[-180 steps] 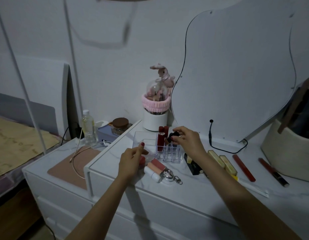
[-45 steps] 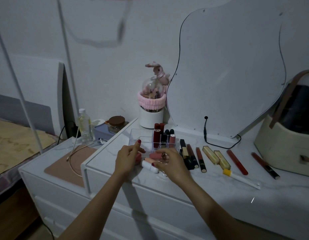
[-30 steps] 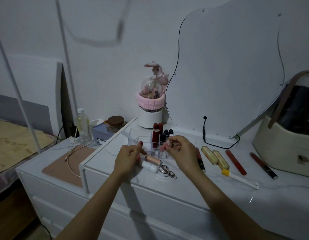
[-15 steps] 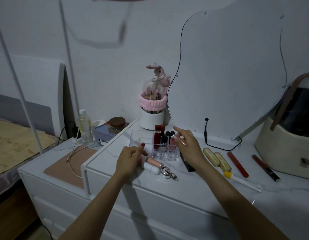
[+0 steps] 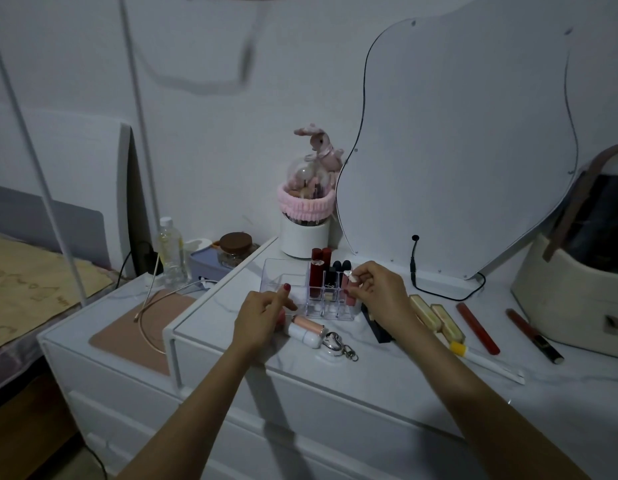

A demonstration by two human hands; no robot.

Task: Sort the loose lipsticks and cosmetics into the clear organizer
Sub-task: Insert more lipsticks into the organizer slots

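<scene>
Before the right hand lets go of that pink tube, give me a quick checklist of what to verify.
1. Right hand pinches the pink lipstick tube: ok.
2. Tube upright in a slot of the clear plastic organizer: ok.
3. Tube fully seated: cannot tell.
4. Left hand steadies the organizer's left side: ok.
5. Front slots free: ok.
6. Next pieces in reach, the rose-gold tube and white capsule-shaped tube: ok.

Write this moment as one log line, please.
right hand: lowering pink lipstick into organizer | left hand: at organizer's edge | loose tubes remain on dresser
</scene>
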